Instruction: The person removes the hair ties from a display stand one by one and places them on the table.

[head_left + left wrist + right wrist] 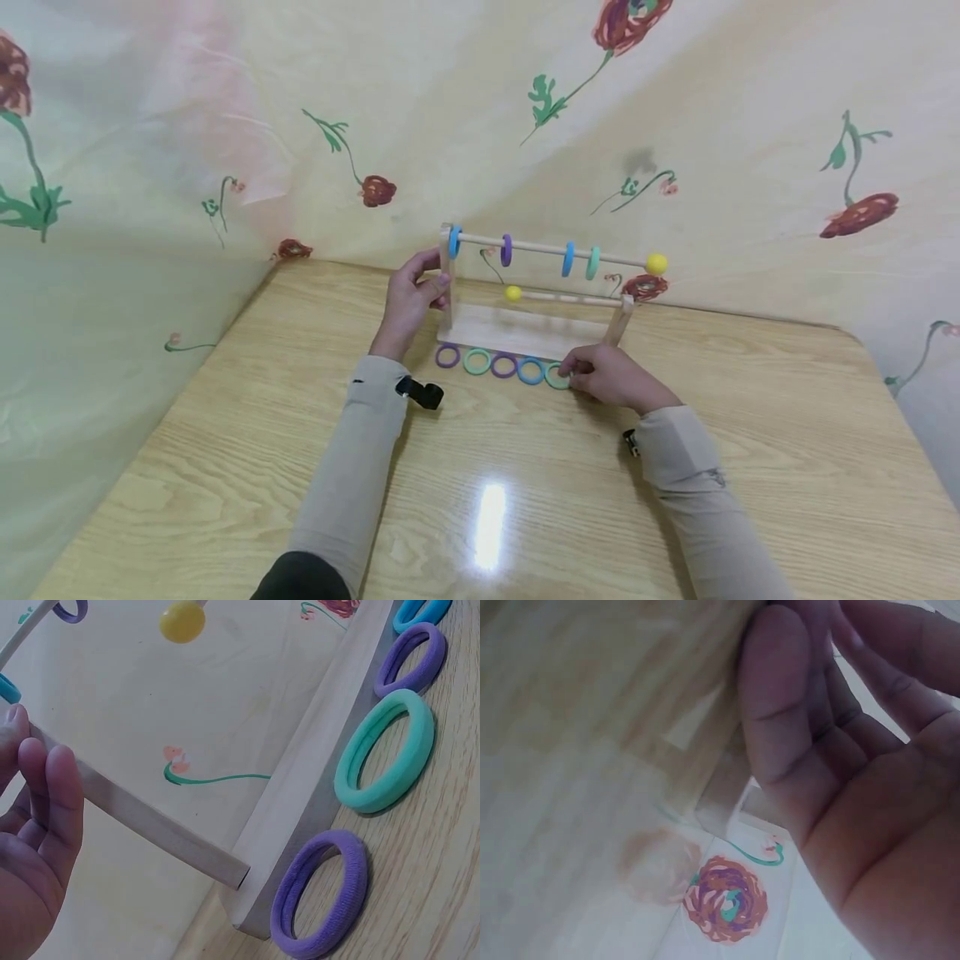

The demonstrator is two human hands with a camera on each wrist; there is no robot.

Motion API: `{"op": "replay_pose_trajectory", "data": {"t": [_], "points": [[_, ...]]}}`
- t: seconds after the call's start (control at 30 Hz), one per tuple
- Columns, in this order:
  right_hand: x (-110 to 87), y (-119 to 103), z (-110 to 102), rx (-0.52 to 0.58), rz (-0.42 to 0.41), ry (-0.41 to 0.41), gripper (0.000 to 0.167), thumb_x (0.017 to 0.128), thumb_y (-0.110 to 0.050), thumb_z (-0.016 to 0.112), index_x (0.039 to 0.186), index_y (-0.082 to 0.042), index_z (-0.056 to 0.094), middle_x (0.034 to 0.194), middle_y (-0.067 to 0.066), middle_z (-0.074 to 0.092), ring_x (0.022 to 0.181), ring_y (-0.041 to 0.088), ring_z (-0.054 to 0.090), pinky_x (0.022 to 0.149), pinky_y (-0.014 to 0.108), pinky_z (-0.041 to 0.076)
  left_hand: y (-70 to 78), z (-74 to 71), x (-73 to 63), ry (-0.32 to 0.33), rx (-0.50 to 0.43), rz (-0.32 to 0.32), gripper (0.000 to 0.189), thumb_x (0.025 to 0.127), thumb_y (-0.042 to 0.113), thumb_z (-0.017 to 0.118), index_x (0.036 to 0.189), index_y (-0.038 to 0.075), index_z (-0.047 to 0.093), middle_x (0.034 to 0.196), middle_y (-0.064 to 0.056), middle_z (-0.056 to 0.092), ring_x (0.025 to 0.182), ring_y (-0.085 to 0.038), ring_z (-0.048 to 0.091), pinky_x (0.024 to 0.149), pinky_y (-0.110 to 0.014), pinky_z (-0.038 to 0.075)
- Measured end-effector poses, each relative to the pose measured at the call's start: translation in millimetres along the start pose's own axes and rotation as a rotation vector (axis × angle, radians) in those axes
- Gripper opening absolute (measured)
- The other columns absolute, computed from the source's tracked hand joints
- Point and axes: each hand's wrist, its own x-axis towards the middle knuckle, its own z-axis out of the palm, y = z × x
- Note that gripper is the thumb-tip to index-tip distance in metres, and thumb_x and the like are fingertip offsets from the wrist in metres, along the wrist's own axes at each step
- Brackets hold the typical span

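Note:
A wooden rack [525, 328] with two horizontal rods stands toward the back of the table. My left hand [411, 298] grips its left post [150, 821], thumb and fingers on either side. On the upper rod hang blue, purple, blue and green hair ties [592, 263]. Along the rack's front edge lie a purple hair tie [320, 896], a green one [385, 752], a second purple one [411, 660], a blue one [531, 371] and another green hair tie [557, 376]. My right hand [611, 377] pinches that last one at its right side; the right wrist view hides it behind the fingers.
Yellow balls cap the upper rod's right end [657, 264] and the lower rod's left end [513, 293]. The lower rod [570, 298] carries no ties. Behind the wood-grain table [225, 467] hangs a flowered curtain [465, 108].

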Motion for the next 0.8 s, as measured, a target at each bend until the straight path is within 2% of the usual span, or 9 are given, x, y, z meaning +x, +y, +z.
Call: {"op": "replay_pose_trajectory", "data": {"t": [0.1, 0.2, 0.27, 0.4, 0.47, 0.53, 0.67, 0.8], "points": [[-5.9, -4, -7, 0.01, -0.006, 0.009, 0.016, 0.097, -0.002, 0.06, 0.11, -0.001, 0.07, 0.084, 0.007, 0.065, 0.069, 0.02, 0.059, 0.062, 0.033, 0.051, 1.1, 0.9, 0.1, -0.003, -0.006, -0.013, 0.037, 0.099, 0.0, 0.061, 0.136, 0.003, 0.059, 0.118, -0.012, 0.058, 0.066, -0.014, 0.056, 0.061, -0.024, 0.056], [-13.7, -12, -17, 0.079, -0.022, 0.078, 0.019, 0.099, -0.006, 0.06, 0.116, 0.0, 0.068, 0.088, 0.012, 0.065, 0.072, 0.024, 0.062, 0.064, 0.036, 0.055, 1.8, 1.4, 0.0, -0.01, -0.009, -0.02, 0.037, 0.1, 0.002, 0.061, 0.137, 0.004, 0.059, 0.119, -0.012, 0.058, 0.067, -0.014, 0.056, 0.062, -0.024, 0.056], [-18.4, -18, -23, 0.198, -0.035, 0.173, 0.022, 0.1, -0.006, 0.059, 0.12, 0.001, 0.065, 0.089, 0.017, 0.065, 0.071, 0.026, 0.064, 0.065, 0.036, 0.059, 1.9, 1.4, -0.3, -0.013, -0.006, -0.022, 0.037, 0.1, 0.003, 0.061, 0.137, 0.004, 0.059, 0.12, -0.012, 0.058, 0.068, -0.014, 0.056, 0.062, -0.024, 0.056], [-23.5, -28, -28, 0.568, -0.137, 0.395, 0.031, 0.102, -0.006, 0.06, 0.131, 0.002, 0.06, 0.092, 0.018, 0.064, 0.071, 0.023, 0.067, 0.066, 0.034, 0.061, 2.2, 0.0, -2.1, 0.002, 0.008, -0.024, 0.036, 0.1, 0.005, 0.062, 0.136, 0.004, 0.06, 0.122, -0.011, 0.059, 0.07, -0.015, 0.057, 0.062, -0.024, 0.055], [-23.7, -30, -28, 0.719, -0.209, 0.468, 0.036, 0.101, -0.006, 0.062, 0.137, 0.0, 0.058, 0.091, 0.015, 0.066, 0.069, 0.02, 0.068, 0.065, 0.033, 0.061, 2.0, -1.0, -2.9, 0.007, 0.013, -0.026, 0.036, 0.1, 0.004, 0.062, 0.136, 0.004, 0.06, 0.123, -0.012, 0.06, 0.071, -0.016, 0.057, 0.062, -0.024, 0.055], [-22.7, -32, -27, 0.811, -0.262, 0.5, 0.041, 0.101, -0.006, 0.063, 0.141, -0.002, 0.056, 0.09, 0.012, 0.067, 0.068, 0.019, 0.069, 0.064, 0.031, 0.061, 2.3, -1.5, -3.7, 0.007, 0.012, -0.029, 0.036, 0.1, 0.005, 0.062, 0.136, 0.004, 0.06, 0.124, -0.012, 0.06, 0.072, -0.016, 0.058, 0.063, -0.024, 0.055], [-17.0, -37, -27, 0.855, -0.259, 0.496, 0.048, 0.1, -0.007, 0.064, 0.147, -0.007, 0.052, 0.091, 0.008, 0.07, 0.067, 0.018, 0.069, 0.065, 0.031, 0.061, 2.7, -1.6, -4.5, 0.0, 0.013, -0.032, 0.036, 0.101, 0.006, 0.061, 0.137, 0.004, 0.059, 0.124, -0.012, 0.06, 0.072, -0.015, 0.058, 0.064, -0.024, 0.055], [-8.9, -41, -25, 0.795, -0.248, 0.462, 0.044, 0.101, -0.012, 0.064, 0.143, -0.008, 0.055, 0.096, 0.009, 0.069, 0.069, 0.019, 0.068, 0.066, 0.033, 0.061, 2.7, -0.3, -4.2, -0.001, 0.002, -0.031, 0.037, 0.1, 0.006, 0.061, 0.137, 0.003, 0.059, 0.124, -0.012, 0.059, 0.071, -0.014, 0.057, 0.062, -0.023, 0.054]]}}
